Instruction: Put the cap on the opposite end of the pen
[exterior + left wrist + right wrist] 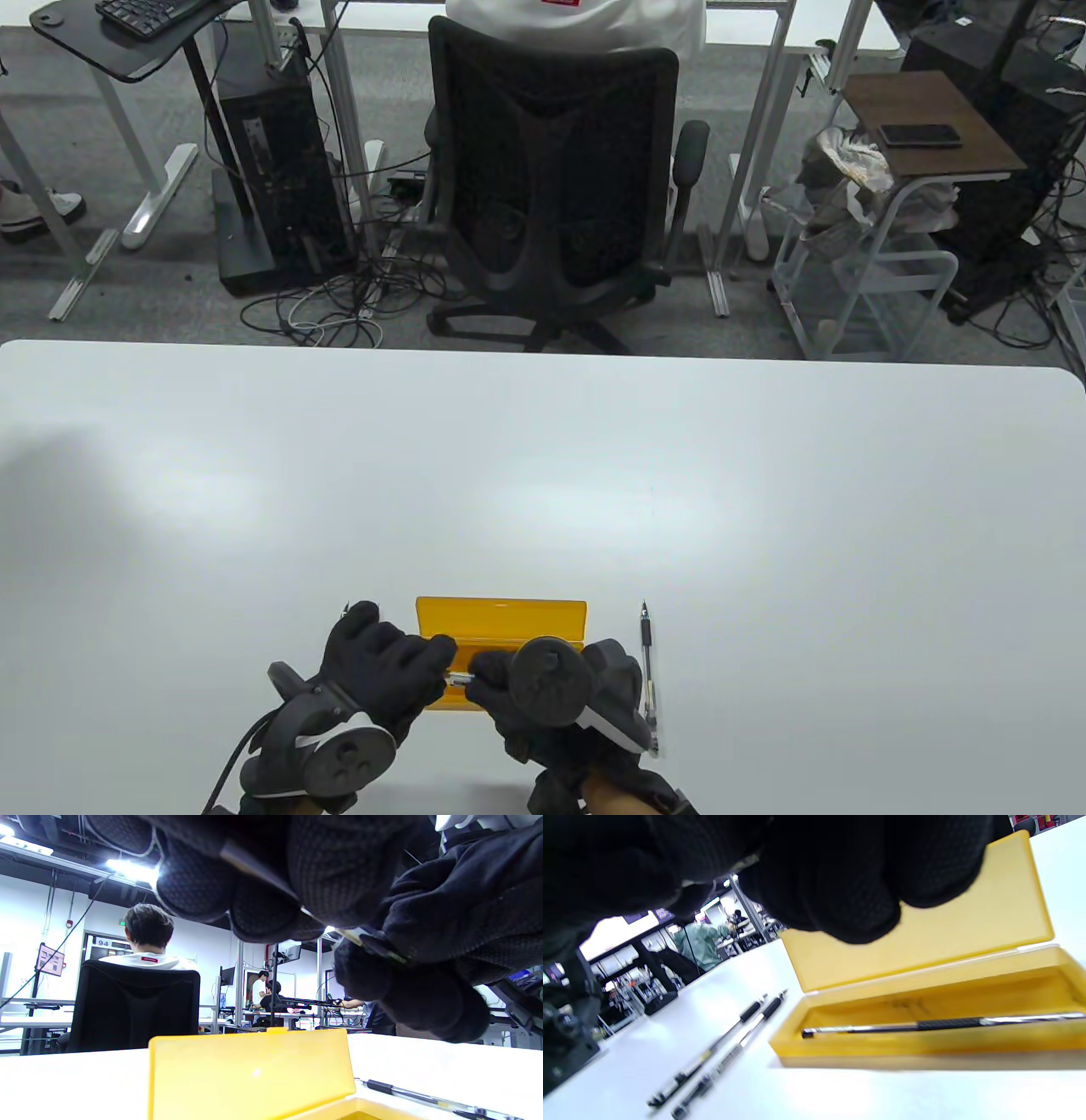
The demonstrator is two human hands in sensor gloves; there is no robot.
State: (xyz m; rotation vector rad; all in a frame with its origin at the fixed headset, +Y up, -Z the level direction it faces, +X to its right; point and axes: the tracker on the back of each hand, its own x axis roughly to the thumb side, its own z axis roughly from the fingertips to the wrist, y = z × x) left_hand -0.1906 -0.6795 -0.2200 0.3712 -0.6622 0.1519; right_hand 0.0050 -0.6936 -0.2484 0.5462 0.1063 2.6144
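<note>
Holding the pen [459, 677] with both hands, we pinch it over the yellow box [501, 618]. Our left hand [382, 671] and right hand [551, 692] both grip it. We cannot tell if the cap is on yet.

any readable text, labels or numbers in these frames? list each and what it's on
"94": sign on the far wall, left wrist view.
Red label on the seated person's white shirt: too small to read.
Pink wall poster: blurred.
Yellow pen case and pens: no legible print.
</note>
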